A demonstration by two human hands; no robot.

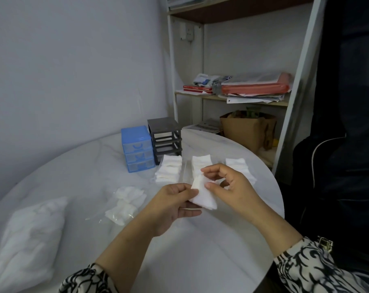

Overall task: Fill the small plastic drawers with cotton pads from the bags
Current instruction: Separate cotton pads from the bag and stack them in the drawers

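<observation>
Far to the left of your hands, a big soft bag of cotton pads (25, 235) lies on the worktop (200, 246). It waits there for later. Closer to your left hand, an opened clear bag (126, 205) lies flat with loose pads spilling out, so you can reach them easily.

Behind it, past your hands, stands the blue drawer box (137, 148). Its three drawers look pushed in. Next to it is the dark grey frame (165, 139), and its slots look empty. I think its drawers were pulled out so you can fill them from the top. Those clear drawers sit just behind your hands: one on the left (169, 169), one in the middle (201, 163) and one on the right (240, 169). All three have white pads packed in rows.

Your left hand (171, 208) has its grip closed on a small stack of pads (202, 197), thumb on top and fingers below. Your right hand (228, 185) pinches the top edge of the same stack. Two hands keep the soft stack neat and square, I think, so it will slide into a drawer.
</observation>
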